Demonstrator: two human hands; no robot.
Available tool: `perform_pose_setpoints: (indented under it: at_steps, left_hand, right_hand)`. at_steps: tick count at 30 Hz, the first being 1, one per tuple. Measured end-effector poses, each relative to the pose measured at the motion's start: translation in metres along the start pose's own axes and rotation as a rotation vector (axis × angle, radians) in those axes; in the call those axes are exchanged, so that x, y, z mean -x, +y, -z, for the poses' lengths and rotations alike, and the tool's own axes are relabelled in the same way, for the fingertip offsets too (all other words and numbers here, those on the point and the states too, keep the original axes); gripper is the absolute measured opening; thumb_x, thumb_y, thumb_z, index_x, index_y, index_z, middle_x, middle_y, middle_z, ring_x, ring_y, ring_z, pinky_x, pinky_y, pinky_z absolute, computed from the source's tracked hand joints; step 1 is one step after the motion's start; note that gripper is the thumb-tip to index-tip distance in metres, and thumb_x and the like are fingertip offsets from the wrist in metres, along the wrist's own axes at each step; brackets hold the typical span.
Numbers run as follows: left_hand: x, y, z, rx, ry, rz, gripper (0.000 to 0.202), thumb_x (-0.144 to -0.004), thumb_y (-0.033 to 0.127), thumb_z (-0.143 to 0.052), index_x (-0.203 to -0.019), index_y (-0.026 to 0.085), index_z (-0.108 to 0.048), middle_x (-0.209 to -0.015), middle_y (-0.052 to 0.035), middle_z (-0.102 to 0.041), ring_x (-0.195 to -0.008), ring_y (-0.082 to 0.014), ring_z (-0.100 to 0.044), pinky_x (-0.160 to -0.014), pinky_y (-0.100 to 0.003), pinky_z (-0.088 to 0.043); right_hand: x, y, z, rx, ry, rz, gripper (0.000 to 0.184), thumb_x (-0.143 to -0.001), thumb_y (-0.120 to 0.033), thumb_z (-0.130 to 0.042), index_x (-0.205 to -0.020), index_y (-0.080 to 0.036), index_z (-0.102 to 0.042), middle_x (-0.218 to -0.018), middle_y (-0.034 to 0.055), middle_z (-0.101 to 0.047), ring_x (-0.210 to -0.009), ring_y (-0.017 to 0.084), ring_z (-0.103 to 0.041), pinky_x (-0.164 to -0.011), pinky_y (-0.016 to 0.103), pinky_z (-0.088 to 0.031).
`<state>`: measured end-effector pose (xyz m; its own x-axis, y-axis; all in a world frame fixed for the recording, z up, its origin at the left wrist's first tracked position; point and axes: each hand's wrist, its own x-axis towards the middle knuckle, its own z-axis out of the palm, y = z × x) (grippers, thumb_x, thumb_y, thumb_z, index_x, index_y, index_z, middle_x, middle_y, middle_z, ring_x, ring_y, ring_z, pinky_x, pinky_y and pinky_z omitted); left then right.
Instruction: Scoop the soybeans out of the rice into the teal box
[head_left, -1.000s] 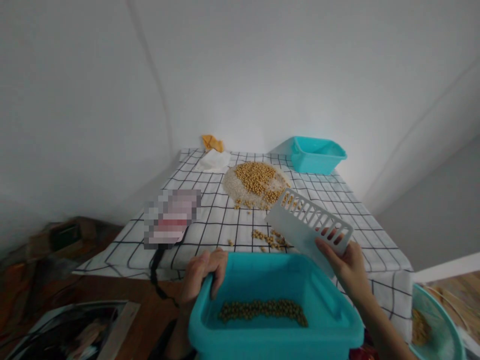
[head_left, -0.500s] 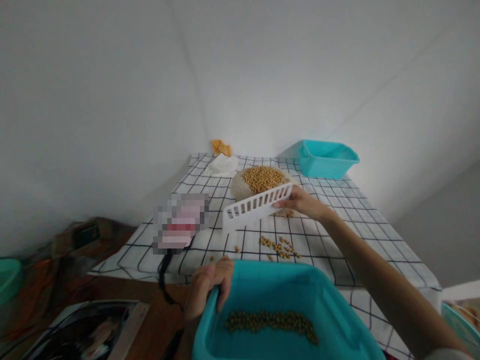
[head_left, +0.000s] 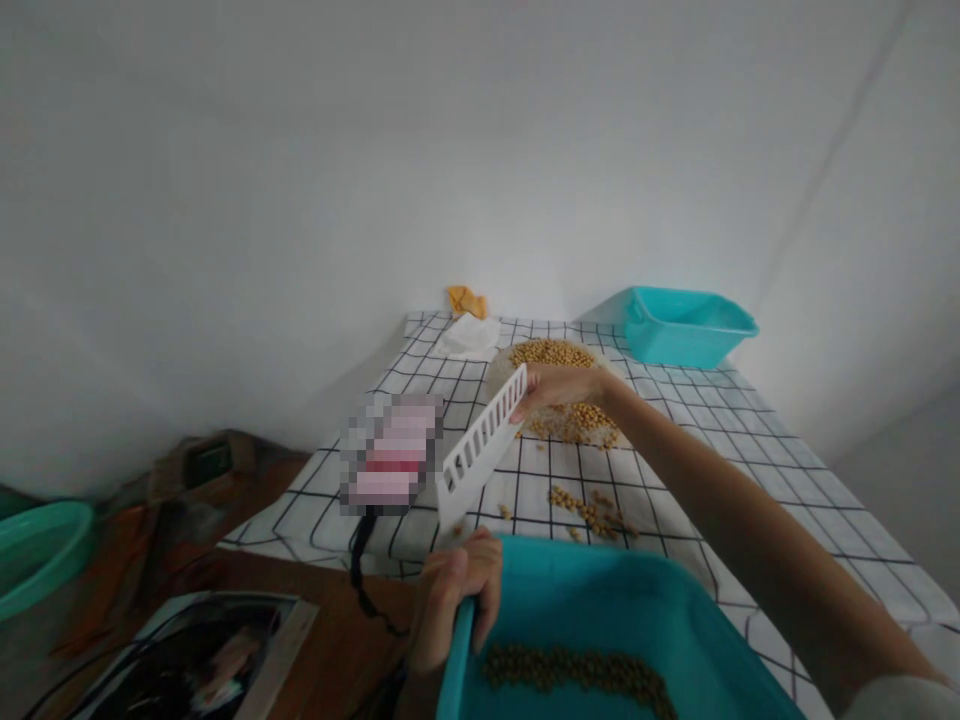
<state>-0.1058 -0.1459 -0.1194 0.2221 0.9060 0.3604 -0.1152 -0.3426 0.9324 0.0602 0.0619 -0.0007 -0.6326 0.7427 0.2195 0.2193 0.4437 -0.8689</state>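
My left hand (head_left: 452, 598) is closed round the near left rim of a turquoise tub (head_left: 600, 640) that holds a thin layer of beans (head_left: 574, 670). My right hand (head_left: 556, 388) reaches out over the checked tablecloth (head_left: 675, 470) and grips one end of a white slotted plastic scoop (head_left: 480, 445), which slants down toward the tub's corner. Just under and behind that hand lies a heap of yellow soybeans on white grains (head_left: 562, 390). Several loose beans (head_left: 589, 508) are scattered between the heap and the tub.
A second turquoise tub (head_left: 686, 325) stands at the table's far right. A white cloth (head_left: 469, 336) and an orange scrap (head_left: 466, 298) lie at the far edge by the wall. A blurred-out pink object (head_left: 390, 455) with a black cord lies left. A green basin (head_left: 37, 550) sits low left.
My right hand carried the scoop from above the tub's right side out to the heap, and the scoop now tilts down leftward. The view panned left. My left hand kept its grip.
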Motion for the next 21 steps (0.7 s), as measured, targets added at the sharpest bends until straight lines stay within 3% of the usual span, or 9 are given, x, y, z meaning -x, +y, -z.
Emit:
perform_pose_setpoints:
  at_steps: [3, 5, 10, 14, 21]
  left_hand:
    - [0.0, -0.002, -0.002, 0.027, 0.006, -0.047, 0.068, -0.107, 0.046, -0.022, -0.045, 0.024, -0.037, -0.041, -0.0004, -0.043, -0.047, -0.0206, -0.041, -0.078, -0.043, -0.045]
    - [0.0, -0.001, -0.003, 0.04, 0.016, -0.07, 0.067, -0.108, 0.044, -0.021, -0.046, 0.023, -0.038, -0.041, -0.0006, -0.043, -0.047, -0.0206, -0.041, -0.076, -0.043, -0.044]
    - [0.0, 0.003, -0.006, 0.055, 0.008, -0.089, 0.067, -0.107, 0.042, -0.019, -0.046, 0.023, -0.037, -0.041, -0.0006, -0.04, -0.047, -0.0206, -0.04, -0.076, -0.044, -0.042]
    - [0.001, 0.002, -0.01, 0.063, 0.056, -0.104, 0.064, -0.107, 0.039, -0.02, -0.047, 0.022, -0.036, -0.04, 0.0, -0.037, -0.046, -0.0202, -0.038, -0.075, -0.045, -0.04]
    - [0.001, 0.005, -0.012, 0.049, 0.038, -0.122, 0.067, -0.107, 0.042, -0.019, -0.044, 0.023, -0.034, -0.04, -0.0005, -0.037, -0.045, -0.0201, -0.037, -0.073, -0.045, -0.037]
  right_hand:
    - [-0.003, 0.014, 0.011, -0.056, -0.428, -0.108, 0.041, -0.067, -0.042, -0.086, -0.095, -0.014, -0.077, -0.084, 0.0012, -0.077, -0.076, 0.017, -0.07, -0.079, 0.034, -0.06]
    - [-0.004, 0.025, 0.02, -0.097, -0.524, -0.146, 0.036, -0.063, -0.037, -0.088, -0.09, -0.016, -0.078, -0.083, 0.0024, -0.078, -0.076, 0.018, -0.07, -0.08, 0.034, -0.06]
    - [0.0, 0.036, 0.031, -0.133, -0.448, -0.138, 0.042, -0.067, -0.034, -0.088, -0.103, -0.015, -0.078, -0.085, 0.0034, -0.078, -0.081, 0.019, -0.071, -0.083, 0.036, -0.06]
    - [0.006, 0.026, 0.027, -0.149, -0.421, -0.103, 0.032, -0.068, -0.034, -0.087, -0.095, -0.016, -0.08, -0.092, 0.0039, -0.08, -0.089, 0.021, -0.073, -0.088, 0.035, -0.06]
    - [0.03, 0.02, 0.028, -0.105, -0.306, -0.093, 0.025, -0.073, -0.039, -0.083, -0.09, -0.02, -0.08, -0.089, 0.0027, -0.079, -0.095, 0.024, -0.073, -0.092, 0.041, -0.06]
